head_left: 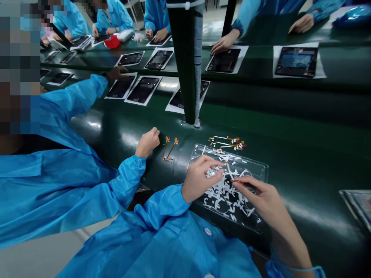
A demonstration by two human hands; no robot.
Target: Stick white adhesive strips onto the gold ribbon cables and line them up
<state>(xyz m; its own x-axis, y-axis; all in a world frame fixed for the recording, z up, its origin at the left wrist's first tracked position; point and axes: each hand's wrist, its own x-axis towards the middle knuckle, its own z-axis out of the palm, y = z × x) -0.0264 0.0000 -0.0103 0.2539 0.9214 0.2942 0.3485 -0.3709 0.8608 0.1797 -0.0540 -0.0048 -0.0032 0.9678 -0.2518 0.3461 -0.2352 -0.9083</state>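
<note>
Over a clear plastic tray (265,170), my left hand (201,175) and my right hand (261,193) face each other, both with fingers pinched. Between their fingertips runs a small flex cable (229,171) that looks white along its length, with a gold spot at the left end. My right thumb and forefinger grip its lower end; my left fingertips close on its upper end. Many small white strips (222,193) lie scattered in the tray. Just behind it is a group of orange-gold flex cables (228,143) with white parts. Two more flex cables (170,148) lie to the left.
A dark post (185,65) rises from the green bench (290,127). Behind it, several black tablet-like panels (143,89) lie on white sheets. At my left, a co-worker's closed hand (148,142) rests near the two cables. Other co-workers sit opposite. Stacked clear trays (356,204) stand right.
</note>
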